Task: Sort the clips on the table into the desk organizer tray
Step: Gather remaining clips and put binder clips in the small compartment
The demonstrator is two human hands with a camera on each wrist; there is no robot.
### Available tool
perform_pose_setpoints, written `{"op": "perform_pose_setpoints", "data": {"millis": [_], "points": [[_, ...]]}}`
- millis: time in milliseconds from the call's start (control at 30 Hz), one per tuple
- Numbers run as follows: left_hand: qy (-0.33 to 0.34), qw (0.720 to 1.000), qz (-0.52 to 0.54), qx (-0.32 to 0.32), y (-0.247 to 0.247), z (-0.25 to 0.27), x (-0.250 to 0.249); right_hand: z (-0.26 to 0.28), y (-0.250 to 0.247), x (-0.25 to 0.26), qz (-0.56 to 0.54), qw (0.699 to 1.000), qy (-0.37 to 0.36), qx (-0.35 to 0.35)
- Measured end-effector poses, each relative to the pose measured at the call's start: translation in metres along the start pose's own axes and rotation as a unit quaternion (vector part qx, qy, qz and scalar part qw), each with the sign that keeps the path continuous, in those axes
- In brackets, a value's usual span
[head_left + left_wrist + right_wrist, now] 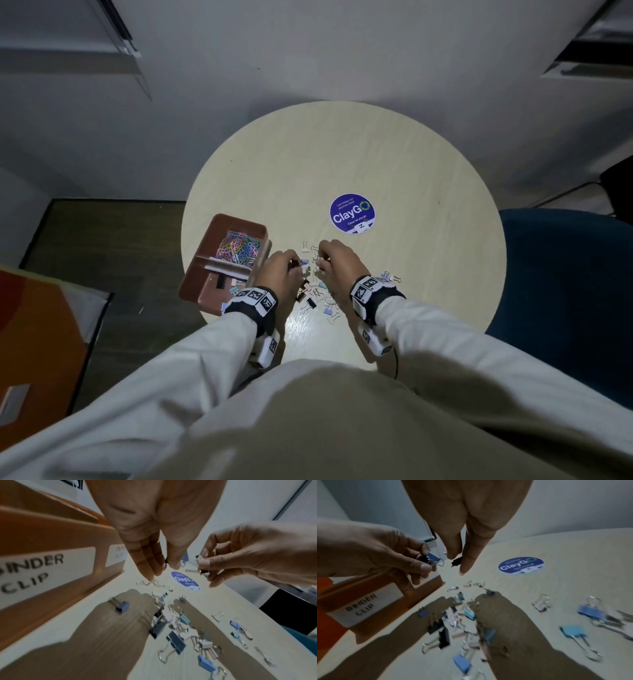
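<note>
While binder clips (317, 301) lay scattered on the near surface (376, 164), the left hand (279, 270) pinched a blue binder clip (433, 558) and the right hand (337, 263) pinched a small black one (455, 561), both above the pile. Light, stiff and slippery, these probably handle best by the body. Beyond-left sat the desk organizer tray (205, 284), paper clips (238, 248) in its far compartment.

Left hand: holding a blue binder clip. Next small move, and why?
Probably carry the blue binder clip in the left hand left to the tray and drop it in the compartment labelled BINDER CLIP. That compartment is right beside the hand, and the hand already pinches the clip.
</note>
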State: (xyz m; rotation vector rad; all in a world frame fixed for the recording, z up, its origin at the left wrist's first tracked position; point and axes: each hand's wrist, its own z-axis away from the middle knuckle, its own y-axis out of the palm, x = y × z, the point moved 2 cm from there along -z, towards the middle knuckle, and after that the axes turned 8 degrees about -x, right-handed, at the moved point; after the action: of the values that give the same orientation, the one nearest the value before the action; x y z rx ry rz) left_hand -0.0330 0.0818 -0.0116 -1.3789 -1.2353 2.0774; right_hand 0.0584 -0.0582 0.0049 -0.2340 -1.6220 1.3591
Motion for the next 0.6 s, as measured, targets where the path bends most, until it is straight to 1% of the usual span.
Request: {"op": "perform_pose_setpoints", "data": {"millis": [67, 200, 300, 333, 467, 600], "points": [[0.008, 0.999, 0.007, -0.036, -0.013, -0.001, 0.004, -0.006, -0.002, 0.018, -0.028, 0.999, -0.02, -0.014], [-0.005, 0.995, 0.025, -0.098, -0.05, 0.003, 0.017, -0.012, 0.003, 0.058, -0.082, 0.995, -0.055, -0.031], [-0.024, 0.988, 0.018, -0.151, -0.078, 0.012, 0.036, -0.013, 0.015, 0.089, -0.123, 0.989, -0.075, -0.028], [-0.034, 0.987, 0.005, -0.158, -0.086, 0.016, 0.044, -0.013, 0.02, 0.099, -0.127, 0.988, -0.082, -0.022], [-0.079, 0.984, -0.042, -0.156, -0.099, 0.033, 0.08, -0.011, 0.044, 0.134, -0.137, 0.984, -0.111, 0.013], [-0.105, 0.978, -0.142, -0.111, -0.099, 0.045, 0.107, -0.009, 0.073, 0.154, -0.105, 0.987, -0.112, 0.056]]}}
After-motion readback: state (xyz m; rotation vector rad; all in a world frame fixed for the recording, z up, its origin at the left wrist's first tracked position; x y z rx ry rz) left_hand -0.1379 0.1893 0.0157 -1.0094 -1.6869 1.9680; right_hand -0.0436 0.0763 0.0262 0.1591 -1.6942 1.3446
